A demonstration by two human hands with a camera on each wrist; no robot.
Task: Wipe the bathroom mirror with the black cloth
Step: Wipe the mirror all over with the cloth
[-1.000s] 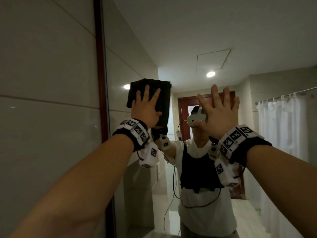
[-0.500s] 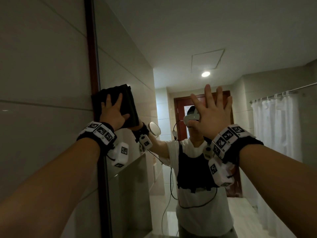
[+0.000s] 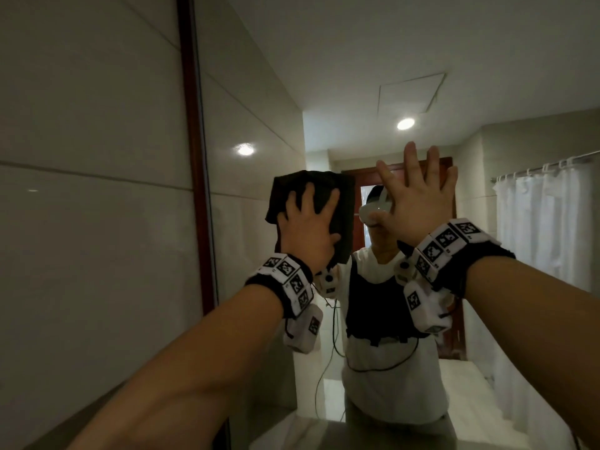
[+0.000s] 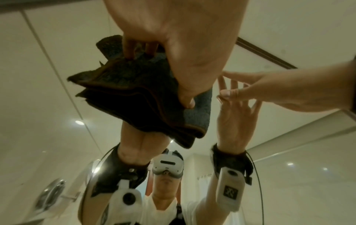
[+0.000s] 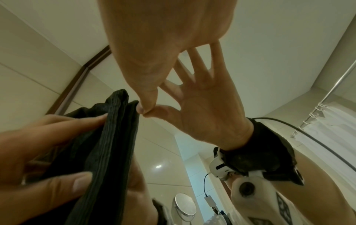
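Bathroom tiles on your left, then the mirror [image 3: 324, 92], wide and framed in dark wood, fills the view. Your left hand [image 3: 308, 232] presses the folded black cloth [image 3: 337, 196] flat on the glass, fingers spread straight across it. Your right hand [image 3: 415, 203] braces beside it, fingers released and splayed, tips touching the glass. Best bet now, I'd say: keep the palm flat, pressure even, overlap each pass, and lift that bare hand before it prints. Writing? None legible; only black-and-white square markers on the wristbands [image 3: 444, 245].
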